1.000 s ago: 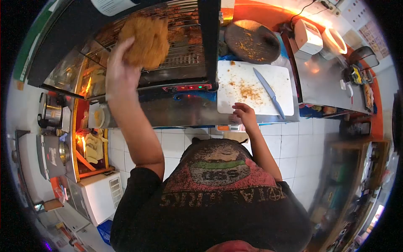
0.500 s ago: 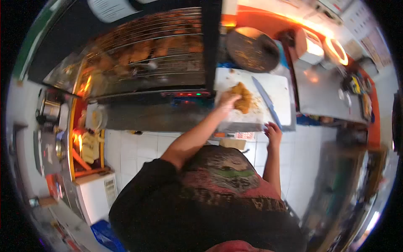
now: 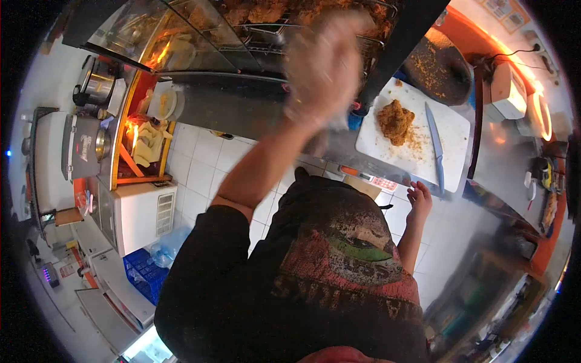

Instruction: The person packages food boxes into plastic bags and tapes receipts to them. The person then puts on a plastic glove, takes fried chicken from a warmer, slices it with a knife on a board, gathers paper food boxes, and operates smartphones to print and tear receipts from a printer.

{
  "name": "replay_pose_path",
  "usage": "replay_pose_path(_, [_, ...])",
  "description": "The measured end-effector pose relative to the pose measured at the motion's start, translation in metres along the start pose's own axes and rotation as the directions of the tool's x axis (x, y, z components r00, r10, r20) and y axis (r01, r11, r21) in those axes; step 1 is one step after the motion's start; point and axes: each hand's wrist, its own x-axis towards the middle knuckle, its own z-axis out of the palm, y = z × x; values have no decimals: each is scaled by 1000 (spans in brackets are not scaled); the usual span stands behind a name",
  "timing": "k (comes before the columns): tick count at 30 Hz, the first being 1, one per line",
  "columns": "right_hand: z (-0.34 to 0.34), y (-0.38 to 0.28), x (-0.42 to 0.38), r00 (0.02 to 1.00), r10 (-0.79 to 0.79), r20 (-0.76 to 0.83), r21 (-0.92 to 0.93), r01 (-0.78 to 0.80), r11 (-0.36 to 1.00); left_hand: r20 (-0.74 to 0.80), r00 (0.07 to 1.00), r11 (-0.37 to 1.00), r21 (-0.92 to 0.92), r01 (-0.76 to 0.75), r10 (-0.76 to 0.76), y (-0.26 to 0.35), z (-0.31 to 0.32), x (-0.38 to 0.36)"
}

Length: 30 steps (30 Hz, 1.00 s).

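Observation:
My left hand [image 3: 327,72] is raised in front of the heated display case, smeared by motion. A thin clear glove seems to cover it; its fingers are too blurred to read. On the white cutting board [image 3: 448,115] lies a piece of fried chicken [image 3: 396,122], golden brown, with crumbs around it and no hand on it. A knife [image 3: 435,145] with a blue-grey blade rests along the board's right side, its handle end toward me. Just below the board's near edge, close to that handle, is my right hand [image 3: 419,198], fingers loosely bent and apart, holding nothing visible.
Fried pieces sit on wire racks in the display case [image 3: 260,13]. A dark round pan [image 3: 440,66] with crumbs stands behind the board. To the right is a metal counter [image 3: 505,157]. A blue crate [image 3: 144,275] and a white cabinet [image 3: 145,218] stand at left.
My left hand has left the fried chicken and swung up and left toward the display case. The chicken stays on the board. My right hand remains by the knife handle. The view has shifted.

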Motion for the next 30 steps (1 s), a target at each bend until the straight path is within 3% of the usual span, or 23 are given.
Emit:
replay_pose_path(1, [3, -1, 1, 1000, -7, 27, -19, 7, 1000, -29, 999, 841, 541, -21, 44, -21, -14, 21])
replay_pose_path(2, [7, -1, 2, 1000, -8, 28, -22, 9, 1000, 60, 916, 626, 712, -319, 397, -64, -34, 48])
replay_pose_path(3, [11, -2, 5, 997, -21, 68, -36, 24, 999, 98, 939, 599, 747, -288, 329, -94, -48, 68])
replay_pose_path(5, [22, -9, 8, 993, -30, 118, -63, 38, 997, 189, 982, 596, 789, -151, -1, -140, -66, 89])
replay_pose_path(8, [35, -13, 12, 985, -75, 154, -15, 78, 997, 253, 947, 606, 791, -84, -198, -170, -80, 102])
replay_pose_path(21, [33, -5, -3, 988, 31, 152, -147, -8, 989, 207, 949, 688, 726, 13, -237, -201, -84, 139])
replay_pose_path(30, [59, -27, 1, 986, -18, 166, -137, 42, 990, 169, 961, 755, 653, 58, -219, -205, -88, 158])
